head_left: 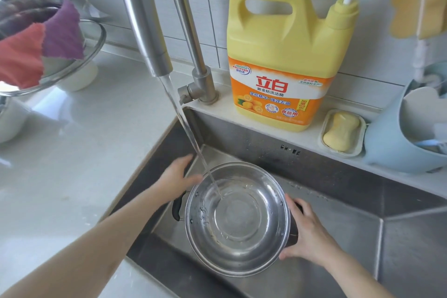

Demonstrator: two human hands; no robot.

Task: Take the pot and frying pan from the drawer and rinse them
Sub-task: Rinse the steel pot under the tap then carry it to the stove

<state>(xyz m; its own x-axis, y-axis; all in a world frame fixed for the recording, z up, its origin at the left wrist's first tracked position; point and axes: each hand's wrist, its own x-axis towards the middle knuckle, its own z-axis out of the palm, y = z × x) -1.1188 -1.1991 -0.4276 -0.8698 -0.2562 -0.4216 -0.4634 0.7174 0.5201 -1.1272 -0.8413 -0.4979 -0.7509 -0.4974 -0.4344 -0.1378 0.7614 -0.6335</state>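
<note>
Steel pot [238,219] sits in the sink [338,172]; we note our right hand [308,232] clasping its right side and our left hand [177,178] spread at the far rim. Faucet [145,19] water [188,133] strikes inside; yellow detergent jug [280,55] stands behind.

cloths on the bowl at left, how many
2: a red cloth and a purple cloth, draped side by side over the glass bowl rim. More may be hidden beyond the frame.
</note>
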